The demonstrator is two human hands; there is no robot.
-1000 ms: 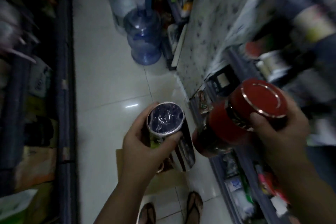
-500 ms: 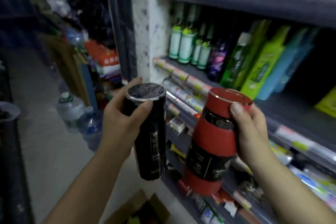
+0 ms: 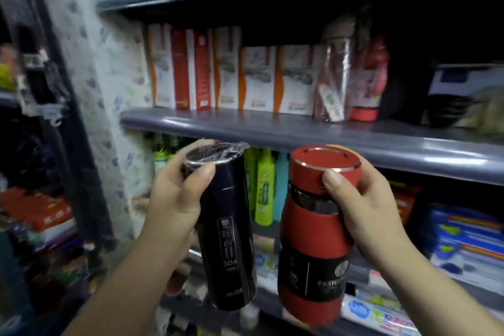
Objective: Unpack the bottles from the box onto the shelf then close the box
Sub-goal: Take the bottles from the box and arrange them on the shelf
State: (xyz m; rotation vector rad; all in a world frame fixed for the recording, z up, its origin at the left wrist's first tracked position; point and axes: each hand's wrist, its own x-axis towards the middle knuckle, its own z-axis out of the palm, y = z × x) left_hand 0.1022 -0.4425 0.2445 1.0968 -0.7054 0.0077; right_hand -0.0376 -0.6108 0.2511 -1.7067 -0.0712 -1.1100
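Observation:
My left hand (image 3: 177, 199) grips a dark navy bottle (image 3: 229, 240) near its plastic-wrapped silver top. My right hand (image 3: 360, 204) holds a red bottle (image 3: 313, 254) with a red cap and a black label band. Both bottles are upright, side by side, just below the front edge of a grey shelf (image 3: 272, 131). On that shelf, to the right, stand a wrapped bottle (image 3: 332, 76) and a red bottle (image 3: 368, 79). The box is out of view.
Orange and white cartons (image 3: 223, 73) fill the left part of the grey shelf. A dark box (image 3: 463, 95) sits at its right. Green bottles (image 3: 264, 185) stand on the shelf below. A patterned pillar (image 3: 109, 90) rises at the left.
My view has swung up from the floor to the higher shelf. Both hands have risen with their bottles toward the grey shelf.

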